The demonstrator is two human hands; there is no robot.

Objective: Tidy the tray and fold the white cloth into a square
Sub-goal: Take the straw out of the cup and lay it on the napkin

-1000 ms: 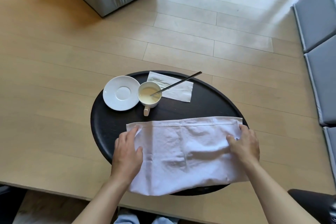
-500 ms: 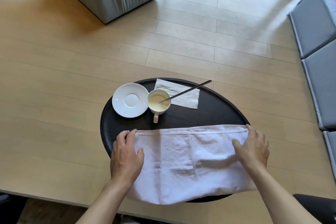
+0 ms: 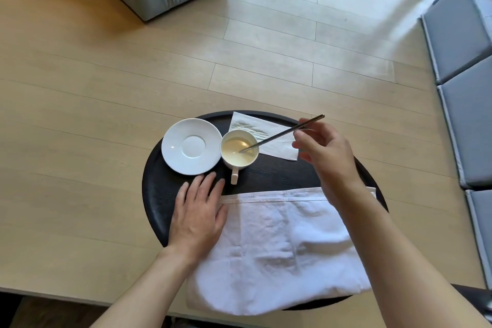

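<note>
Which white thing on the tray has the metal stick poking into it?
The cup, holding pale liquid; the stirrer leans inside it. The saucer beside it is bare, and the napkin lies flat behind.

The right hand (image 3: 323,152) is blurred at the fingers, so whether they touch the spoon (image 3: 282,133) cannot be told. The spoon's bowl is sunk in the pale liquid in the cup (image 3: 239,150) and hidden. The white cloth (image 3: 279,247) covers the near part of the dark tray (image 3: 157,194), and the right forearm hides the cloth's right corner. The left hand (image 3: 198,216) covers the cloth's left corner. Both forearms are cut off by the lower edge.
</note>
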